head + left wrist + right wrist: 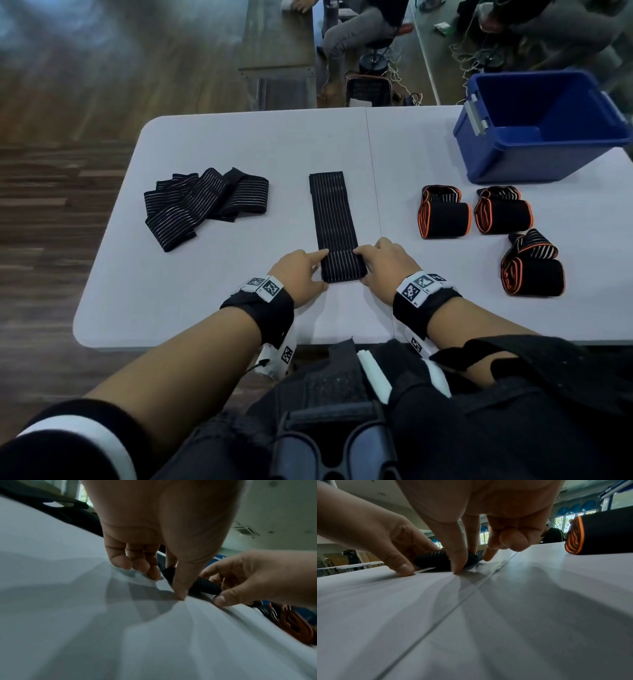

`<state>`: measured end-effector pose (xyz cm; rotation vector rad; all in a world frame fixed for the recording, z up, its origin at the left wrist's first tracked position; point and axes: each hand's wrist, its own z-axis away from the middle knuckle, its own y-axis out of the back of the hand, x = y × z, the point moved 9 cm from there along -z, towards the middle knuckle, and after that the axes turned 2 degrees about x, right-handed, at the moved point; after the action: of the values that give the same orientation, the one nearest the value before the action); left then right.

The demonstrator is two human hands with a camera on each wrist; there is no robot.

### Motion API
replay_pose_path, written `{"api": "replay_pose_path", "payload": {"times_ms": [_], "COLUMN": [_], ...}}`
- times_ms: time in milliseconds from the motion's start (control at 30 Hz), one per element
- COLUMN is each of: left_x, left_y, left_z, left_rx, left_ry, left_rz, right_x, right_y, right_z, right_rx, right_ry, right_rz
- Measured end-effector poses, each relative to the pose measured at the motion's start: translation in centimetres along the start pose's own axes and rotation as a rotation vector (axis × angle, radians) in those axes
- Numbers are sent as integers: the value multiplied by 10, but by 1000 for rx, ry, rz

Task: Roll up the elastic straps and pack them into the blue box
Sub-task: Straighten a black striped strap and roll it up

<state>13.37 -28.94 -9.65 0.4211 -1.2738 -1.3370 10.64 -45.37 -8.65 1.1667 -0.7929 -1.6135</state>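
A black striped elastic strap (334, 212) lies flat down the middle of the white table (191, 301). Its near end is turned over into a small roll (342, 269) (206, 586) (431, 559). My left hand (323, 270) (171, 582) pinches the roll's left end, index finger on top and thumb at the near edge. The right hand (361, 268) (464, 561) pinches the right end the same way. The open blue box (541, 126) stands at the far right corner, apart from both hands.
Three rolled straps with orange edges (443, 214) (503, 212) (532, 270) lie right of my hands, in front of the box. A pile of unrolled striped straps (205, 205) sits at the left. A seated person (356, 37) is beyond the table.
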Motion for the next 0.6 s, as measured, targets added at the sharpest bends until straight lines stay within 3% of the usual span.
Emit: {"api": "replay_pose_path", "payload": {"times_ms": [233, 600], "left_x": [-10, -16], "left_y": [6, 1], "left_z": [1, 0], "left_rx": [81, 14], "left_ry": [150, 290], "left_rz": [425, 396], "right_x": [6, 10], "right_y": [2, -5], "right_z": [-6, -3], "right_rx": [21, -56], "right_ry": [-107, -178], "right_rz": [-225, -240]}}
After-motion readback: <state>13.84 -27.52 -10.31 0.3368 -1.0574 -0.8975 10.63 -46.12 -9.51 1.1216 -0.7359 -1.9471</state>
